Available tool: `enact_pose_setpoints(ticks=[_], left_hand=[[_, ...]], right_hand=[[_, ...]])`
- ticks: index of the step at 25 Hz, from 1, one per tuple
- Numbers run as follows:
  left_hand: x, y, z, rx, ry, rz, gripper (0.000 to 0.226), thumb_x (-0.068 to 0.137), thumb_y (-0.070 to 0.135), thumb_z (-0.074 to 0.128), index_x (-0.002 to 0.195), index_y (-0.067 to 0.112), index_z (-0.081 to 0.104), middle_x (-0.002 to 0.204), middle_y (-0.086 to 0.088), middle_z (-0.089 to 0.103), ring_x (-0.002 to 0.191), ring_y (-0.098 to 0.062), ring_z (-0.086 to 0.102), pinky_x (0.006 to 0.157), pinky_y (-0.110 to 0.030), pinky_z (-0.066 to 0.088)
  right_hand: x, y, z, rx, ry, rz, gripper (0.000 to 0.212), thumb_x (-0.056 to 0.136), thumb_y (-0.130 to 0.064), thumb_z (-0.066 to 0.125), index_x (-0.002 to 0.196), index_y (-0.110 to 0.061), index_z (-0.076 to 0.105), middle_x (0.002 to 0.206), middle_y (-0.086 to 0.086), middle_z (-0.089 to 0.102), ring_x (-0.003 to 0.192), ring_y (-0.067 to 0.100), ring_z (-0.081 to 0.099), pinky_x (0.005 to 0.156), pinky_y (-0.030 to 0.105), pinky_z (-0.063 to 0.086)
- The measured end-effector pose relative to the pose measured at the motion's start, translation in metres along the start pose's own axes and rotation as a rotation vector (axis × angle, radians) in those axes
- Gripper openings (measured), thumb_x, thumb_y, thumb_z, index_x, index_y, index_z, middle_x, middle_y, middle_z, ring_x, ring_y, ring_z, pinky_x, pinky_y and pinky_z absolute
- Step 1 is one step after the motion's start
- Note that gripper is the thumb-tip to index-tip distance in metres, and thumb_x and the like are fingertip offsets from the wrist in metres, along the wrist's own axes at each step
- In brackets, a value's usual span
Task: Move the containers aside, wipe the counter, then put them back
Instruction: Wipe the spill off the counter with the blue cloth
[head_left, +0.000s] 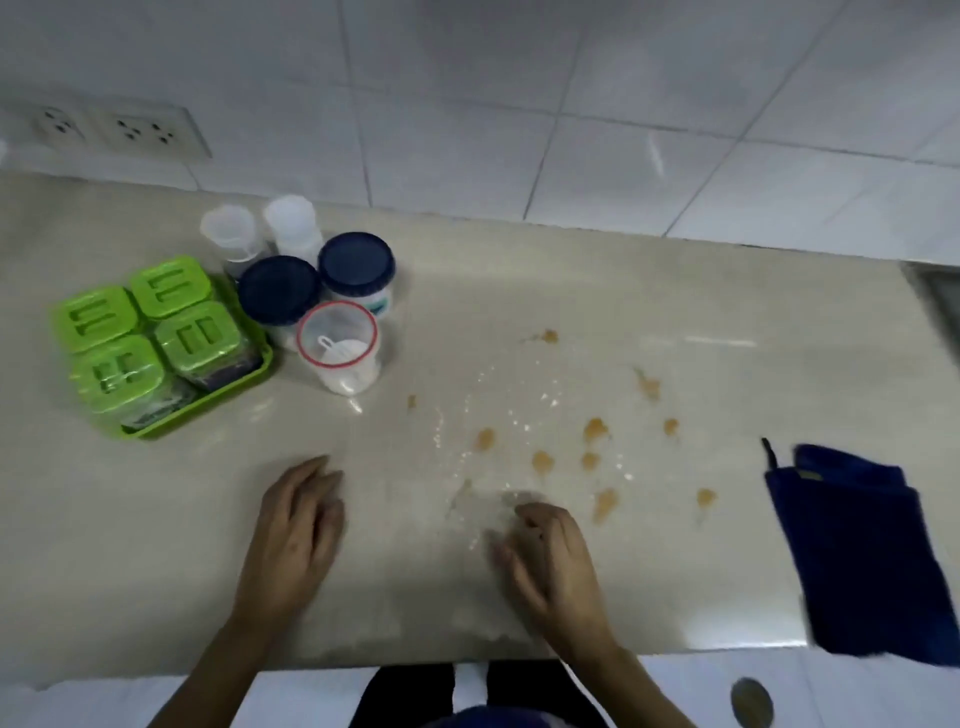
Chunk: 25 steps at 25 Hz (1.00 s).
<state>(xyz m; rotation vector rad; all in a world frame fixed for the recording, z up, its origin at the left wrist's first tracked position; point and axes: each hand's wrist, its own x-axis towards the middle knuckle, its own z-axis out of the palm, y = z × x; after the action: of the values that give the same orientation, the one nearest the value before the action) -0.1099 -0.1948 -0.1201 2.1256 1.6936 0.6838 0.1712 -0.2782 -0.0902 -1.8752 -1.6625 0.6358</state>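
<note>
The left hand (298, 525) lies low over the pale counter (675, 301) near its front edge, palm down, fingers stretched forward and close together, holding nothing. The right hand (545, 551) is beside it, a little nearer the spill, with its fingers loosely curled and nothing in its grasp; motion blur hides whether the fingertips touch the surface. All the containers stand grouped at the back left, well beyond the left hand and up-left of it. Nearest is a clear tub with a red rim (338, 347), with a small white scoop inside. Just behind it, touching or nearly so, stand two white jars with dark blue lids (317, 283), and behind those two translucent white cups (260, 228) near the tiled wall (519, 104). Left of this cluster a green tray (208, 410) carries four green-lidded boxes (150, 332) packed together in a square. Orange-brown spots and white specks (545, 431) dot the counter ahead and to the right of the right hand. A folded dark blue cloth (862, 561) lies well to the right of that hand, hanging over the counter's front edge.
</note>
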Motion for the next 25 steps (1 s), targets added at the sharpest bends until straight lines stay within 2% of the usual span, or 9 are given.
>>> enact_pose_setpoints(ticks=[2, 5, 7, 10, 15, 17, 21, 23, 25], left_hand=[[-0.022, 0.022, 0.003, 0.005, 0.018, 0.027, 0.038, 0.091, 0.026, 0.044, 0.114, 0.003, 0.064, 0.129, -0.014, 0.054, 0.118, -0.030, 0.050, 0.107, -0.034, 0.034], [-0.044, 0.064, 0.026, 0.051, 0.033, 0.224, 0.030, 0.088, 0.016, 0.048, 0.105, -0.002, 0.064, 0.120, -0.021, 0.059, 0.110, -0.035, 0.054, 0.103, -0.037, 0.037], [-0.050, 0.098, 0.051, -0.018, -0.076, 0.267, 0.035, 0.094, 0.023, 0.043, 0.112, 0.002, 0.065, 0.126, -0.016, 0.057, 0.115, -0.031, 0.054, 0.108, -0.033, 0.036], [-0.055, 0.161, 0.092, -0.048, -0.206, 0.330, 0.039, 0.099, 0.032, 0.034, 0.125, 0.015, 0.057, 0.136, -0.004, 0.051, 0.125, -0.020, 0.050, 0.108, -0.027, 0.035], [-0.055, 0.278, 0.155, -0.008, -0.232, 0.564, 0.036, 0.097, 0.022, 0.035, 0.109, 0.007, 0.066, 0.125, -0.012, 0.062, 0.123, -0.023, 0.049, 0.104, -0.035, 0.039], [-0.053, 0.303, 0.177, 0.026, -0.268, 0.605, 0.038, 0.099, 0.025, 0.033, 0.111, 0.009, 0.064, 0.128, -0.011, 0.060, 0.124, -0.023, 0.048, 0.105, -0.036, 0.038], [-0.051, 0.331, 0.214, 0.091, -0.309, 0.593, 0.033, 0.097, 0.024, 0.040, 0.116, 0.009, 0.063, 0.133, -0.012, 0.057, 0.128, -0.025, 0.047, 0.111, -0.037, 0.034], [-0.052, 0.338, 0.221, 0.135, -0.307, 0.592, 0.033, 0.096, 0.024, 0.045, 0.120, 0.010, 0.061, 0.137, -0.011, 0.054, 0.129, -0.026, 0.048, 0.113, -0.039, 0.033], [-0.053, 0.342, 0.224, 0.178, -0.302, 0.626, 0.034, 0.095, 0.022, 0.046, 0.123, 0.009, 0.060, 0.137, -0.013, 0.054, 0.130, -0.028, 0.048, 0.113, -0.042, 0.033]], right_hand=[[-0.043, 0.038, -0.031, 0.000, 0.074, 0.122, 0.031, 0.090, -0.040, 0.058, 0.110, -0.016, 0.058, 0.113, -0.005, 0.061, 0.104, 0.008, 0.054, 0.090, 0.026, 0.045], [-0.083, 0.087, -0.069, -0.035, 0.111, 0.226, 0.034, 0.092, -0.046, 0.048, 0.110, -0.019, 0.058, 0.114, -0.007, 0.060, 0.105, 0.006, 0.053, 0.089, 0.031, 0.046], [-0.091, 0.112, -0.089, -0.058, 0.120, 0.251, 0.033, 0.091, -0.045, 0.048, 0.111, -0.020, 0.057, 0.114, -0.008, 0.060, 0.106, 0.007, 0.053, 0.092, 0.028, 0.044], [-0.089, 0.136, -0.118, -0.096, 0.102, 0.235, 0.026, 0.092, -0.040, 0.048, 0.110, -0.022, 0.055, 0.111, -0.012, 0.057, 0.102, 0.006, 0.052, 0.091, 0.024, 0.041], [-0.088, 0.184, -0.172, -0.195, 0.092, 0.171, 0.030, 0.091, -0.040, 0.046, 0.112, -0.021, 0.055, 0.117, -0.006, 0.055, 0.107, 0.011, 0.051, 0.094, 0.018, 0.032], [-0.081, 0.210, -0.197, -0.246, 0.145, 0.166, 0.037, 0.090, -0.038, 0.048, 0.120, -0.018, 0.054, 0.130, -0.001, 0.052, 0.119, 0.016, 0.048, 0.100, 0.024, 0.032], [-0.070, 0.287, -0.249, -0.410, 0.146, 0.349, 0.062, 0.090, -0.052, 0.035, 0.143, -0.018, 0.037, 0.154, 0.017, 0.028, 0.142, 0.035, 0.024, 0.113, 0.050, 0.028], [-0.072, 0.313, -0.256, -0.450, 0.049, 0.401, 0.073, 0.088, -0.067, 0.019, 0.149, -0.026, 0.023, 0.159, 0.018, 0.012, 0.146, 0.036, 0.008, 0.118, 0.052, 0.016], [-0.075, 0.319, -0.250, -0.524, 0.005, 0.376, 0.072, 0.088, -0.068, 0.013, 0.151, -0.031, 0.013, 0.160, 0.016, 0.001, 0.147, 0.033, -0.004, 0.120, 0.051, 0.006]])
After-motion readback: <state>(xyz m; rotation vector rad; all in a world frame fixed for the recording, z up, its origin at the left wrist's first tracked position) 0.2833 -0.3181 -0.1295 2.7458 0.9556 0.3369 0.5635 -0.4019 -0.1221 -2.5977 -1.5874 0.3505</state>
